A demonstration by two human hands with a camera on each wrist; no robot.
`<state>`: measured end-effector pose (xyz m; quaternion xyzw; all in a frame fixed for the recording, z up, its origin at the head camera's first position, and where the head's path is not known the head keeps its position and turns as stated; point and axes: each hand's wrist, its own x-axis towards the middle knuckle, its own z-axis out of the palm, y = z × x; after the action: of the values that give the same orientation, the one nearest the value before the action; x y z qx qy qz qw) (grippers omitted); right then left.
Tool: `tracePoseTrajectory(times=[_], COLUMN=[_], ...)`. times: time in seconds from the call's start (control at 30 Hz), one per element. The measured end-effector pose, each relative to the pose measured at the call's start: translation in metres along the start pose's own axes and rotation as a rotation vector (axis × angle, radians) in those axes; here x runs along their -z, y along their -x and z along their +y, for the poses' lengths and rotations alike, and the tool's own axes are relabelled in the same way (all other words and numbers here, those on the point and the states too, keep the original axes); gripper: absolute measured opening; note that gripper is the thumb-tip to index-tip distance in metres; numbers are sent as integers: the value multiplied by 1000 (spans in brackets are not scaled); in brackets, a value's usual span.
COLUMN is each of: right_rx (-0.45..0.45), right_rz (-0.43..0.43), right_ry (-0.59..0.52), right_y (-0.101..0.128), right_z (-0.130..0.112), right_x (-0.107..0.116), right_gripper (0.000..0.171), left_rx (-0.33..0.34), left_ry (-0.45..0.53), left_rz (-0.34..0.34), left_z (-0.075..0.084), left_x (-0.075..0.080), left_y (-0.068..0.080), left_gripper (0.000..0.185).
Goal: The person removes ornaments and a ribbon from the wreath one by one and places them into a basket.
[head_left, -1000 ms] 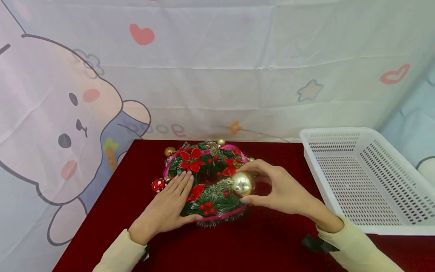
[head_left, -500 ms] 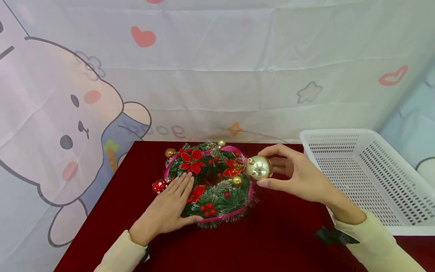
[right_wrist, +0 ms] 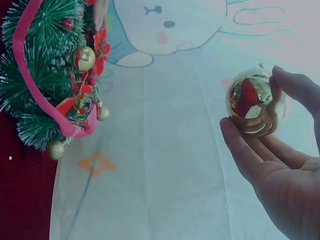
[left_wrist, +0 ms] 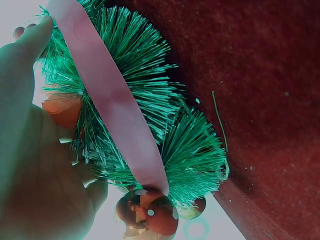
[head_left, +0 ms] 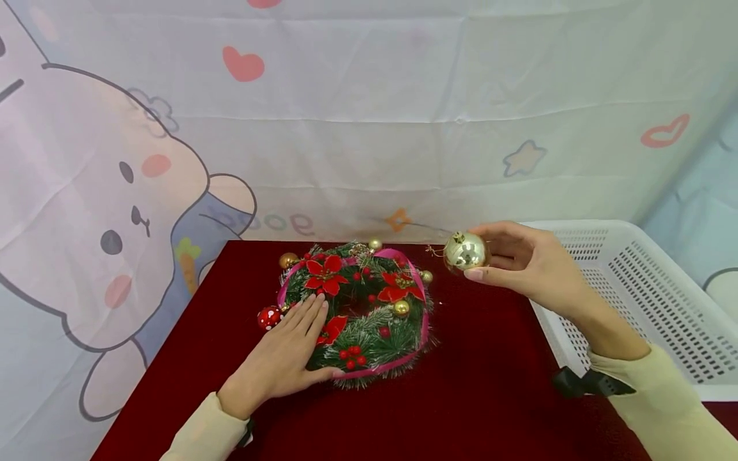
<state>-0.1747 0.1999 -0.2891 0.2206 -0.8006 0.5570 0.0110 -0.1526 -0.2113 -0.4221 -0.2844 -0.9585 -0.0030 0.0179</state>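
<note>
A green Christmas wreath [head_left: 369, 333] with a pink ribbon, red poinsettias [head_left: 326, 274] and small baubles lies on the dark red cloth. My left hand [head_left: 288, 349] rests on its left side with fingers straight; in the left wrist view the ribbon [left_wrist: 110, 100] and bristly greenery show beside the palm. A large shiny gold Christmas bauble [head_left: 466, 251] is held between the thumb and fingers of my right hand [head_left: 533, 266], up and to the right of the wreath. The right wrist view shows the bauble [right_wrist: 252, 102] apart from the greenery.
A white perforated plastic basket [head_left: 553, 333] stands at the right, partly behind my right forearm. A pale curtain [head_left: 369, 153] printed with cartoon figures hangs behind the table. A red spotted bauble [head_left: 269, 317] sticks out at the wreath's left edge.
My right hand has moved the gold bauble away from the wreath, up and to the right, uncovering a small gold bauble there. My left hand has stayed in place on the wreath.
</note>
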Motion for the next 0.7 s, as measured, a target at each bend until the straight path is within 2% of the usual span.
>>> tracePoseTrajectory(times=[0.2,0.4,0.7], right_rx=[-73,-75,-136], right_rz=[50,46,107], right_ry=[19,30,52], right_y=[1,0,0], right_z=[-1,4,12], right_x=[15,28,46], right_gripper=[50,49,49], left_rx=[5,13,18], left_ry=[12,14,19], left_rz=[-16,-26,-29], left_z=[0,0,-1], left_x=[0,-1,0], left_y=[-1,-1,-2], left_gripper=[109,109,110])
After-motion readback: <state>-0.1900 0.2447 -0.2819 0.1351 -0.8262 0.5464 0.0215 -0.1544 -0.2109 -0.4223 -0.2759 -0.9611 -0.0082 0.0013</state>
